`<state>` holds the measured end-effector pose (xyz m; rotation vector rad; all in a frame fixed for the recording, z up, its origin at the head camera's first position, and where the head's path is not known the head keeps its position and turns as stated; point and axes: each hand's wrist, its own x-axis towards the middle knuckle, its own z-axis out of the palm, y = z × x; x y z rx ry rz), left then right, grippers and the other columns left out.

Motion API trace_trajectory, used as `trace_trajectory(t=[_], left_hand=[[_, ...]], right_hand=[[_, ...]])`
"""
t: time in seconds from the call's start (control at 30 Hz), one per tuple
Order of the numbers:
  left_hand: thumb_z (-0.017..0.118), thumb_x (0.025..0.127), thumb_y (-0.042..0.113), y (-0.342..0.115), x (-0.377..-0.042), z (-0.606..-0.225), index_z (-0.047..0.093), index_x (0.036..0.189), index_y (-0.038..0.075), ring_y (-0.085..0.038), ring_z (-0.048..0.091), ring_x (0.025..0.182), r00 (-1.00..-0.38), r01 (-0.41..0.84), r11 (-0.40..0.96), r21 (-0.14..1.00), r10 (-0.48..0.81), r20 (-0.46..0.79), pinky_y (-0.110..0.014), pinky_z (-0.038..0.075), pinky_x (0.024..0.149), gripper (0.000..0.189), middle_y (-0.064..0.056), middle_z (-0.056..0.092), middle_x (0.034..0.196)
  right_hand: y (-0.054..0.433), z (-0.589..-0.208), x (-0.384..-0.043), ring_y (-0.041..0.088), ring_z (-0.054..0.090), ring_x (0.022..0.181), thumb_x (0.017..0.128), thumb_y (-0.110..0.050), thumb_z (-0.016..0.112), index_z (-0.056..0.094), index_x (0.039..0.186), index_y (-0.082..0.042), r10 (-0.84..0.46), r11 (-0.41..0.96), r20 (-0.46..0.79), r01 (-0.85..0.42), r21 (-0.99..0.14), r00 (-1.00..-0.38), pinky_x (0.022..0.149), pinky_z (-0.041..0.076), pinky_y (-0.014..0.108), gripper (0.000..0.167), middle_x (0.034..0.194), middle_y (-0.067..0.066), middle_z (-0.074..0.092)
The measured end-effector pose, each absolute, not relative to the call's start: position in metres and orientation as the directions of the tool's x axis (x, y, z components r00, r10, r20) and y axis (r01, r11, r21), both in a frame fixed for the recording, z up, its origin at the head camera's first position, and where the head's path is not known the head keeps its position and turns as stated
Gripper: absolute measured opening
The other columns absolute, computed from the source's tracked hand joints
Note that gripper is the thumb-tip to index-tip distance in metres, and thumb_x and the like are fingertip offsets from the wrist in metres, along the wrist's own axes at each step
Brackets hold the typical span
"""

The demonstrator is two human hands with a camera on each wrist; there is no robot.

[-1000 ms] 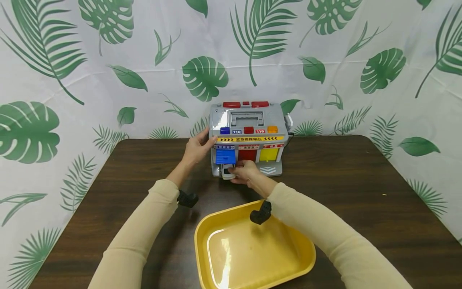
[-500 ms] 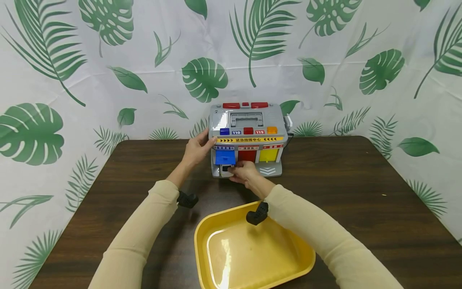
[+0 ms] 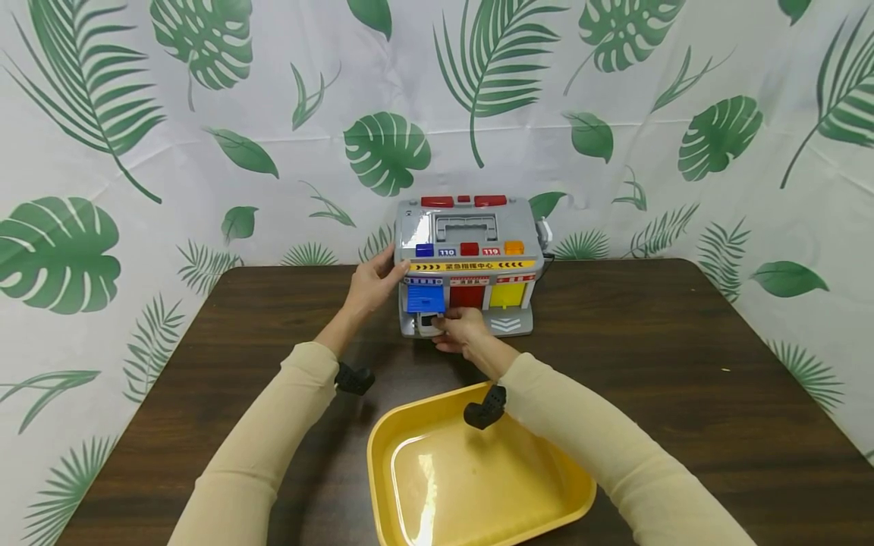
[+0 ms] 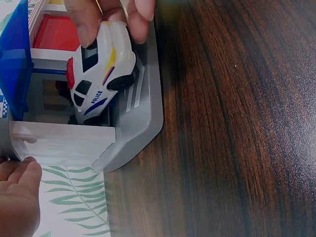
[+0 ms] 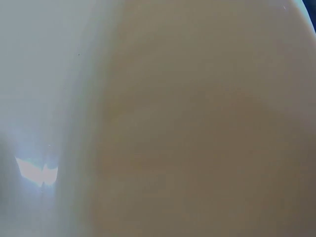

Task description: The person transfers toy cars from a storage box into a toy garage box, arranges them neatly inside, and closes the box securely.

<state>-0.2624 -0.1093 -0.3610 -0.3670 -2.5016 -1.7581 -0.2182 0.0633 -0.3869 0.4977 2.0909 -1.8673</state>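
A grey toy emergency station (image 3: 515,227) stands at the back of the table. My left hand (image 3: 371,287) grips its left end, thumb over the front edge. Its blue shutter (image 3: 425,298) is swung up and outward. Under this shutter, a white toy police car (image 4: 106,74) sits tilted in the doorway, one end inside the bay. My right hand (image 3: 467,334) pinches the car's outer end, thumb on one side and fingers on the other. The right wrist view is a close blur that shows no hand.
A yellow tray (image 3: 379,485) lies in front, below my right forearm. The red door (image 3: 467,296) and yellow door (image 3: 507,293) beside the blue bay are down. Behind the dark wooden table (image 3: 649,334) hangs a leaf-patterned cloth (image 3: 287,159).
The police car has shifted slightly inward under the blue shutter, with my right hand still pinching it. My left hand stays on the station's end.
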Motion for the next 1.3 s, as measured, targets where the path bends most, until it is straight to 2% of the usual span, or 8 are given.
trace_trajectory(t=[0.33, 0.63, 0.93, 1.2, 1.3], left_hand=[[0.056, 0.095, 0.033, -0.1091, -0.2575, -0.3547, 0.027, 0.148, 0.008, -0.025, 0.036, 0.136, -0.974, 0.197, 0.309, 0.930, 0.169, 0.150, -0.038, 0.035, 0.109, 0.065, -0.012, 0.031, 0.150], [0.057, 0.094, 0.036, -0.1098, -0.2630, -0.3616, 0.029, 0.147, 0.010, -0.024, 0.039, 0.134, -0.970, 0.224, 0.319, 0.921, 0.161, 0.180, -0.036, 0.037, 0.107, 0.066, -0.011, 0.034, 0.149], [0.056, 0.095, 0.028, -0.1102, -0.2655, -0.3604, 0.026, 0.147, 0.006, -0.028, 0.036, 0.135, -0.975, 0.187, 0.300, 0.935, 0.172, 0.140, -0.041, 0.035, 0.109, 0.063, -0.014, 0.032, 0.149], [0.057, 0.094, 0.036, -0.1097, -0.2637, -0.3634, 0.028, 0.148, 0.011, -0.023, 0.038, 0.134, -0.971, 0.217, 0.318, 0.923, 0.164, 0.172, -0.037, 0.037, 0.107, 0.066, -0.011, 0.034, 0.149], [0.057, 0.094, 0.037, -0.1097, -0.2630, -0.3637, 0.028, 0.148, 0.010, -0.024, 0.039, 0.134, -0.968, 0.232, 0.319, 0.919, 0.166, 0.187, -0.037, 0.038, 0.107, 0.066, -0.011, 0.034, 0.149]], right_hand=[[0.0622, -0.3876, -0.2172, 0.020, 0.066, 0.073, 0.092, -0.010, 0.060, 0.053, 0.126, 0.006, 0.054, 0.028, -0.435, 0.437, -0.899, -0.899, 0.081, 0.055, 0.036, 0.038, 0.121, 0.024, 0.059], [0.0621, -0.3889, -0.2187, 0.023, 0.065, 0.075, 0.092, -0.008, 0.059, 0.051, 0.127, 0.008, 0.060, -0.023, -0.419, 0.418, -0.908, -0.906, 0.084, 0.054, 0.038, 0.039, 0.124, 0.025, 0.057], [0.0616, -0.3898, -0.2204, 0.023, 0.065, 0.074, 0.093, -0.008, 0.058, 0.051, 0.127, 0.007, 0.074, -0.031, -0.413, 0.412, -0.911, -0.908, 0.082, 0.055, 0.038, 0.037, 0.122, 0.024, 0.059], [0.0600, -0.3899, -0.2206, 0.025, 0.067, 0.082, 0.093, -0.005, 0.058, 0.051, 0.127, 0.008, 0.085, -0.070, -0.414, 0.409, -0.910, -0.906, 0.083, 0.054, 0.040, 0.037, 0.122, 0.025, 0.059], [0.0592, -0.3901, -0.2204, 0.024, 0.067, 0.080, 0.093, -0.005, 0.057, 0.052, 0.126, 0.009, 0.085, -0.075, -0.416, 0.411, -0.909, -0.905, 0.084, 0.054, 0.040, 0.037, 0.122, 0.025, 0.059]])
